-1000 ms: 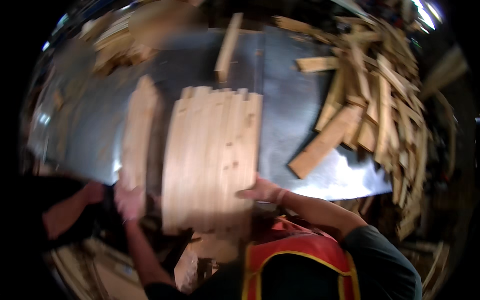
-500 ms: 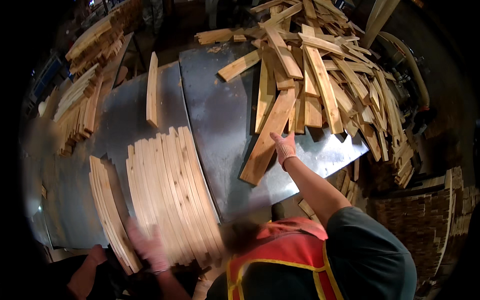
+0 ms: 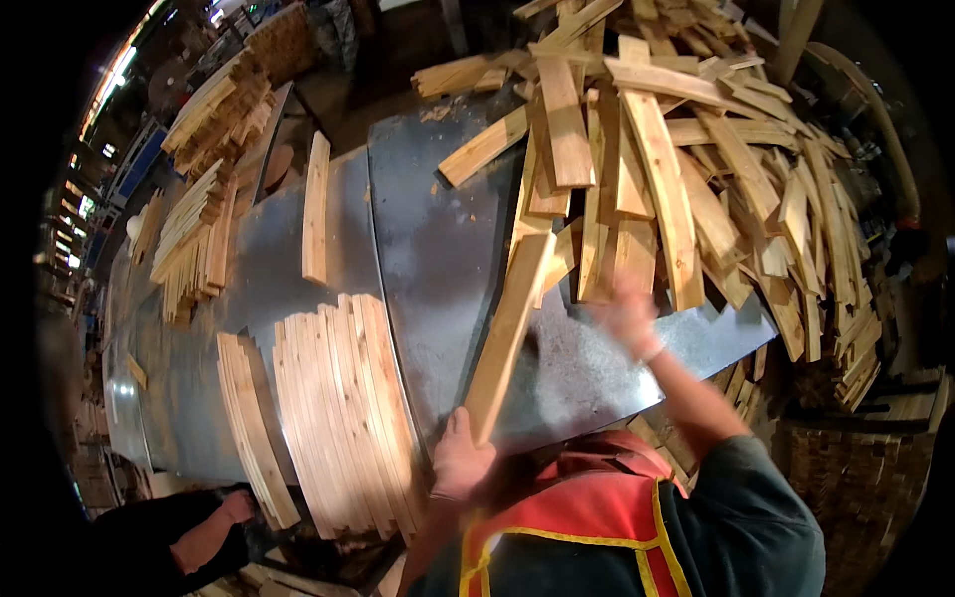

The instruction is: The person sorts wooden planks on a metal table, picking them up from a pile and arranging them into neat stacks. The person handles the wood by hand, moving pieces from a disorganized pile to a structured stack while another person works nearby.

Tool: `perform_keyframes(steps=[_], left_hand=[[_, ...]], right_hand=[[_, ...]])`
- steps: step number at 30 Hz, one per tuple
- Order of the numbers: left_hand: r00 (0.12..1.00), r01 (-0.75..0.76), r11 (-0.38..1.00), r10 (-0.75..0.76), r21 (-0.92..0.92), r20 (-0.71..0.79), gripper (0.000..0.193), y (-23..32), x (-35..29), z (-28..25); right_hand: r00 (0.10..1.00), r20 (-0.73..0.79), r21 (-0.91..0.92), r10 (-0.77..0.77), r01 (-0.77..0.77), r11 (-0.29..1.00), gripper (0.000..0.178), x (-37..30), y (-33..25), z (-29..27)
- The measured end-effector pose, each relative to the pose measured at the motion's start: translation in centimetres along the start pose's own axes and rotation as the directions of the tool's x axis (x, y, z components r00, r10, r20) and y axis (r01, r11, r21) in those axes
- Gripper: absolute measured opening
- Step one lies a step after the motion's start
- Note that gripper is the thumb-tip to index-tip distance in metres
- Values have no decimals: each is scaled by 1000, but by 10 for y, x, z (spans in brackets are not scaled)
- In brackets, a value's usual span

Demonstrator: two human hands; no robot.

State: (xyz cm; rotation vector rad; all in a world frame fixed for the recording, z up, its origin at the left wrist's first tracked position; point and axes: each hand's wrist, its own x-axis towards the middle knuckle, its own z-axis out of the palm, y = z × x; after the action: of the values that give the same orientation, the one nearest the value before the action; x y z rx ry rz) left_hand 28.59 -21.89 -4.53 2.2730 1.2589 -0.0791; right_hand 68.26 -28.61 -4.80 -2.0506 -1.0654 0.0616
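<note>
A metal table (image 3: 428, 249) spreads across the view, with a big heap of loose boards (image 3: 662, 189) over its far right part. Left of the middle lies a wide row of pale strips (image 3: 343, 418), side by side, and just left of it a narrower row (image 3: 257, 433). The right forearm (image 3: 696, 398) stretches forward from a dark sleeve, angled up and to the left over the table's near right edge. One plank (image 3: 512, 338) slants in front of the person, right of the wide row, its far end at the heap's near left side and its near end by the body. The left hand (image 3: 463, 463) grips that near end from the left, low and close to the vest, its forearm short in view. The right hand (image 3: 627, 318), out at the heap's near edge, is blurred; whether its fingers are spread or pinching a board, I cannot tell.
</note>
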Motion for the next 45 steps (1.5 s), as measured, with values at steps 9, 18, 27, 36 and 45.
perform_keyframes(steps=[9, 18, 27, 36, 45], left_hand=[[832, 548, -100, 170, -830, 529, 49, 16, -28, -8], [946, 316, -406, 202, -858, 253, 46, -9, -68, -30], [986, 95, 969, -124, -229, -114, 61, -54, -95, -45], [962, 129, 965, -65, 230, -265, 84, -61, -83, -51], [943, 207, 891, -72, 405, -324, 79, -33, -69, -51]], right_hand=[[898, -20, -318, 440, -423, 848, 83, 147, 52, -116], [776, 588, 727, 230, -631, 271, 48, -41, -63, -13], [467, 882, 312, 62, -676, 667, 35, -124, -189, 162], [361, 928, 353, -93, -771, 529, 77, -98, -196, 164], [975, 62, -368, 214, -177, 913, 84, 212, -56, 16]])
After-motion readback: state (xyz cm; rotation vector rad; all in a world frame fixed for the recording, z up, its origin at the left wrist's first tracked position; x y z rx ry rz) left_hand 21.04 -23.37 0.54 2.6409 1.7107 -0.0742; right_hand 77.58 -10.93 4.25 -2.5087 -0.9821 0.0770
